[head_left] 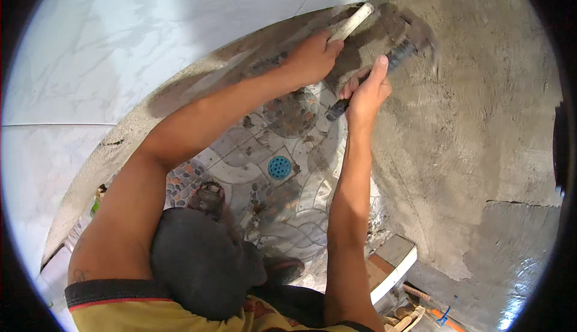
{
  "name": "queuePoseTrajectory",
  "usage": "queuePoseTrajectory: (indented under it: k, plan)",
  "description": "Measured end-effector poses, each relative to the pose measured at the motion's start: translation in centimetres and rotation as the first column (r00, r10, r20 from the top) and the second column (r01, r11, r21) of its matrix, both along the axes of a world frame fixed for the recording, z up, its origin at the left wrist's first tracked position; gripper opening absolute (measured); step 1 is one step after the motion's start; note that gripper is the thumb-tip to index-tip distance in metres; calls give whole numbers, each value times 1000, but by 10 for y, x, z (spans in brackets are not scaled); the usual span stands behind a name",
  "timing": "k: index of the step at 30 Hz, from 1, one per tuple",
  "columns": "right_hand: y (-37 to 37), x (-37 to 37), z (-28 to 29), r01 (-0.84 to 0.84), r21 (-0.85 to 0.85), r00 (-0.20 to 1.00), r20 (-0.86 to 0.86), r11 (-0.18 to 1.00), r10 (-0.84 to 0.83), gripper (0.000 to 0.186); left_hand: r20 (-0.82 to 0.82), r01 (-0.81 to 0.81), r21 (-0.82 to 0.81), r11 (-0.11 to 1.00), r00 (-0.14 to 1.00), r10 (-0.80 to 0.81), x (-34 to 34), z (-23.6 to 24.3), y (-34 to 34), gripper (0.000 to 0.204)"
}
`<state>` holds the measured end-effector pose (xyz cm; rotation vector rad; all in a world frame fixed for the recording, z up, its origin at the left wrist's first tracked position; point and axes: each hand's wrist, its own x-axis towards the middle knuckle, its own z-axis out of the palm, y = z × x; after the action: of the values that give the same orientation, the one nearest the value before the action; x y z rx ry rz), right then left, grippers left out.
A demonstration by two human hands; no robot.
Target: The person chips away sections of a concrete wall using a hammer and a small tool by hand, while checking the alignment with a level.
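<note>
My left hand (312, 57) is closed around a narrow pale bar (353, 21), whose far end points up toward the corner of the walls. What the bar is made of I cannot make out. To its right, my right hand (368, 94) grips the black handle of a claw hammer (399, 54), with the thumb lying along it. The hammer head is blurred and stands close in front of the rough cement wall (469, 109). Bar and hammer are apart.
Marbled white tiles (102, 49) cover the left wall above a bare cement strip. Below, the dirty patterned floor (252, 151) holds a round blue drain cover (279, 167). A white-edged slab (393, 266) and debris lie low right. A dark rounded shape (204, 266) blocks part of the floor.
</note>
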<state>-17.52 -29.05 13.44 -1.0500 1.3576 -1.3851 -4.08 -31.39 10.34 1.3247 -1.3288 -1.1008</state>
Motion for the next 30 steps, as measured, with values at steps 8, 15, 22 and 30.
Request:
queuePoseTrajectory:
  k: [8,15,22,30]
  plan:
    - [2,-2,0,-19,-33,1000,-5,999,19,60,78,8,84,996,997,-15,0,13,11,56]
    - [12,-3,-11,-72,101,960,-261,992,96,60,57,37,83,996,998,-41,4,-46,-4,56]
    - [46,6,-30,55,-36,993,106,998,-51,49,121,111,48,993,986,-116,11,-9,9,51]
    - [47,16,-26,86,-79,984,166,993,-72,37,147,128,72,989,979,-138,24,-7,7,42]
